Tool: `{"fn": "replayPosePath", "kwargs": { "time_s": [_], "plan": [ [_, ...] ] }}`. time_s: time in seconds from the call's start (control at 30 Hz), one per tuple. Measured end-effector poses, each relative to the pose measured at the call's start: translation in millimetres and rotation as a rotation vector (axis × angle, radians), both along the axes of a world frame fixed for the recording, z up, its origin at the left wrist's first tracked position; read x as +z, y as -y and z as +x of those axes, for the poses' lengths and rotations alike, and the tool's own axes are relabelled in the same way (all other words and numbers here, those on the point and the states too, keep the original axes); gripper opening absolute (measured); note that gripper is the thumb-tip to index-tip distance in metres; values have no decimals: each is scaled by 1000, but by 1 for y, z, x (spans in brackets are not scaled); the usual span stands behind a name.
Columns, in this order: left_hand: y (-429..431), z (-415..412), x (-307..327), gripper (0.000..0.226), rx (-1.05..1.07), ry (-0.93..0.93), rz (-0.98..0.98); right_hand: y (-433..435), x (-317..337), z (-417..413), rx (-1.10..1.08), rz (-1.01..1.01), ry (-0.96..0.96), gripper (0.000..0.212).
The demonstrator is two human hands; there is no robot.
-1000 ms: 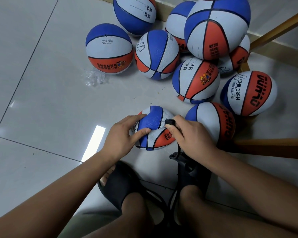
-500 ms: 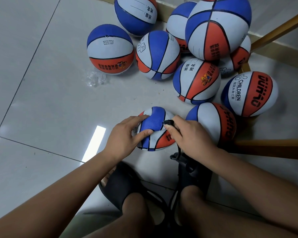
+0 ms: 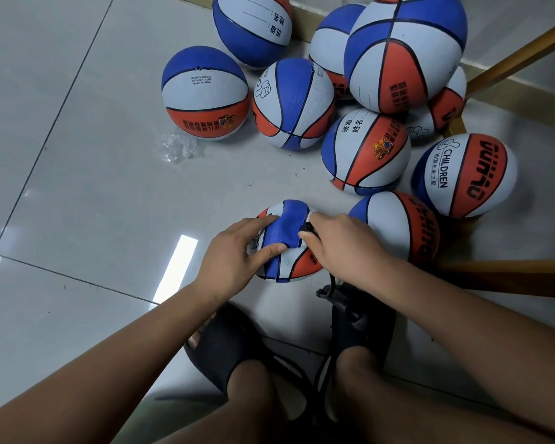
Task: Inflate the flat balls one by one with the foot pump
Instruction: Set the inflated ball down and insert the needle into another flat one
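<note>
The pale tiled floor point(image 3: 77, 187) lies bare on the left side and toward the near left corner, while the right side is hemmed in by a wooden frame point(image 3: 507, 277) whose bars run out of the picture. A heap of round balls point(image 3: 404, 56) crowds the far right. Several are half hidden behind one another and the farthest are cut off by the top edge. One of them, ball point(image 3: 394, 225), lies touching the right wrist. The foot pump point(image 3: 356, 318) is a dark shape under the right leg, hard to tell apart from the footwear there. A black slipper point(image 3: 225, 341) covers the left foot beside it. The flat ball point(image 3: 285, 219) sits on the floor just ahead of the feet, creased and sunken, partly covered by both hands. The left hand point(image 3: 234, 261) grips its left side, fingers curled over the top and thumb pressed into the blue panel. The right hand point(image 3: 343, 248) comes in from the right, its fingertips pinched together on the black nozzle point(image 3: 308, 228) at the ball's surface. A thin hose point(image 3: 332, 280) drops from under that hand to the pump. A crumpled clear wrapper point(image 3: 178, 147) lies apart on the left.
</note>
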State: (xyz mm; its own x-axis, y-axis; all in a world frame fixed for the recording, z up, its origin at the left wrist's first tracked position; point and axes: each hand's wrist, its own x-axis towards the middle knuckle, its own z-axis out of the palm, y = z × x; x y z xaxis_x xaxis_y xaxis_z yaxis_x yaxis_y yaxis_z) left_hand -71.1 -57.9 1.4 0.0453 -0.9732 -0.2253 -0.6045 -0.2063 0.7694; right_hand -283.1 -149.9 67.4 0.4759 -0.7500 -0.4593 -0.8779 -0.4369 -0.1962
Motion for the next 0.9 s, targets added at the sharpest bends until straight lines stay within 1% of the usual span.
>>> {"fn": "replayPosePath", "kwargs": {
  "time_s": [0.23, 0.37, 0.43, 0.53, 0.6, 0.7, 0.83, 0.9],
  "plan": [
    [1, 3, -3, 57, -8, -3, 4, 7, -3, 7, 108, 21, -67, 37],
    [1, 1, -7, 61, -27, 40, -2, 11, -2, 16, 158, 31, -152, 34],
    [2, -1, -7, 60, -41, 69, -14, 7, -6, 21, 125, 10, -174, 34],
    [3, -2, -7, 57, -36, 88, -24, 6, -8, 24, 34, 7, -154, 38],
    [4, -1, -7, 56, -23, 90, -20, 9, -5, 20, 54, -1, -147, 44],
    [3, 1, -8, 53, -26, 96, -23, 10, 1, 9, 189, -45, -167, 49],
    [3, 1, -8, 51, -27, 93, -24, 7, 11, 5, 78, 14, -138, 50],
    [4, 1, -8, 52, -23, 83, -21, 5, 14, 5, 97, -36, -155, 49]
  ]
}}
